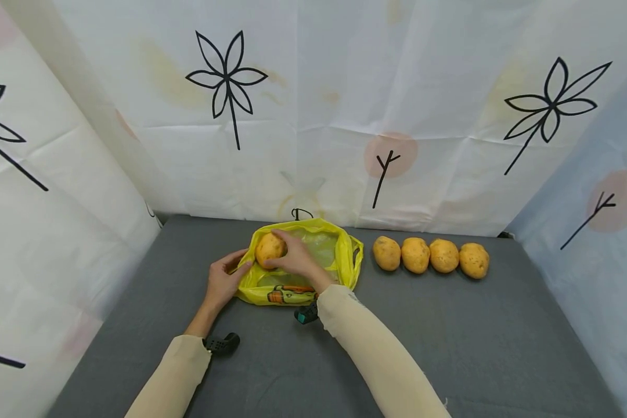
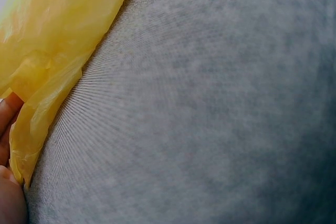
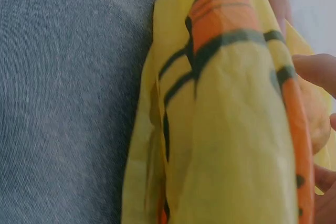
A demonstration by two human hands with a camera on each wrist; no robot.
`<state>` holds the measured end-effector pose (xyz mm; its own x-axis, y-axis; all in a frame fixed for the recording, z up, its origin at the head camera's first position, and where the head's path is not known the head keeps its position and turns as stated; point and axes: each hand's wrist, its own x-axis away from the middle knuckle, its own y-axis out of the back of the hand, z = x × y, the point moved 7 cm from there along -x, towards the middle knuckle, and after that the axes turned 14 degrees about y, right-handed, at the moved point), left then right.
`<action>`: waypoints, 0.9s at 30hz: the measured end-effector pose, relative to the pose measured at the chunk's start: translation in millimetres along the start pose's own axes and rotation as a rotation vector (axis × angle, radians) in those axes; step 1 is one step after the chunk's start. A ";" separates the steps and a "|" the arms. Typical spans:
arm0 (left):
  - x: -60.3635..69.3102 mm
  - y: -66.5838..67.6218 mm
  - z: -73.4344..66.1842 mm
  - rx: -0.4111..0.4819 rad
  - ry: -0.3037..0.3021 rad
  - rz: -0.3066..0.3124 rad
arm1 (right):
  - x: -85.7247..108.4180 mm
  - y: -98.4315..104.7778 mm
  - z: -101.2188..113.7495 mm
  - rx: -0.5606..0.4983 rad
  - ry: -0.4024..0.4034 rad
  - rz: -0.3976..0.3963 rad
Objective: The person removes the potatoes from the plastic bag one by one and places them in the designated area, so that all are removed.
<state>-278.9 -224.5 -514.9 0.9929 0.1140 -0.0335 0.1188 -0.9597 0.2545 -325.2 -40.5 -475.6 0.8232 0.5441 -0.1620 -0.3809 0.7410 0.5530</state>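
A yellow plastic bag (image 1: 350, 264) with an orange print lies on the grey table with its mouth spread wide. Inside its left part my right hand (image 1: 295, 255) grips a potato (image 1: 269, 248) between thumb and fingers. My left hand (image 1: 226, 278) pinches the bag's left edge. In the left wrist view, the fingers (image 2: 6, 111) of that hand show beside the yellow plastic (image 2: 63, 30). The right wrist view has the printed side of the bag (image 3: 236, 119) in front, partly hiding the potato (image 3: 314, 114) and the right hand.
To the right of the bag, several potatoes (image 1: 429, 255) stand in a row on the grey table (image 1: 423, 337). Behind the table hangs a white patterned cloth (image 1: 334, 116), with more cloth at the left and right sides.
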 end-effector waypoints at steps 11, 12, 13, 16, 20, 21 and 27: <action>4.9 -1.9 -12.4 0.007 -0.018 0.008 | 2.1 -3.8 2.2 0.059 -0.021 -0.033; 7.0 -2.0 -17.0 0.011 -0.017 0.014 | 2.6 -3.4 1.9 0.048 -0.016 -0.034; 8.9 -2.0 -21.4 0.013 -0.017 0.020 | 3.2 -2.8 1.7 0.035 -0.011 -0.038; 13.9 -1.3 -32.8 0.009 -0.013 0.030 | 4.9 -1.5 0.0 -0.011 0.007 -0.040; 16.3 -0.4 -37.5 -0.003 -0.020 0.030 | 8.7 1.8 -0.8 -0.082 0.032 -0.043; 16.4 -0.2 -37.7 -0.003 -0.023 0.027 | 10.1 3.1 -0.8 -0.104 0.038 -0.046; 16.8 0.9 -36.8 0.009 -0.018 0.026 | 20.1 12.1 1.7 -0.171 0.063 -0.051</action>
<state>-262.0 -214.0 -479.6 0.9954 0.0847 -0.0443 0.0931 -0.9647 0.2464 -312.5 -21.2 -470.8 0.8172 0.5239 -0.2402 -0.4100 0.8214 0.3965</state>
